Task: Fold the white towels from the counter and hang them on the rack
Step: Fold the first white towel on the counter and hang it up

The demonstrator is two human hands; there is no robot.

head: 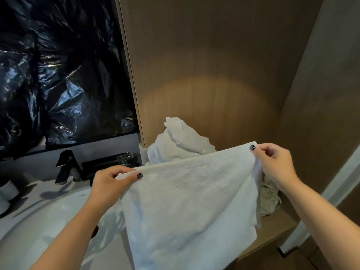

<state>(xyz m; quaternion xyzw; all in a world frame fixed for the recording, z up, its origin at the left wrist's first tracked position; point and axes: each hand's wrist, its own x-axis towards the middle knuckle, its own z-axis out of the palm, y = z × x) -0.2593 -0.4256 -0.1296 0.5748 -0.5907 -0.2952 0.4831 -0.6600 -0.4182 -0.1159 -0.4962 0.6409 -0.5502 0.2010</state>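
Held white towel (187, 207) by top corners, left hand (113, 184) and right hand (276, 164) pinching; top edge horizontal, rising rightward, body hanging down.

Legible text, labels, brands, numbers, signs: I find none to record. The white towel (191, 201), the black plastic sheet (58, 71) and the wood wall panel (214, 65) all show me plain, unmarked surfaces. The faucet (67, 166) and the small items beside it are too dark and blurred for me to read any marking.
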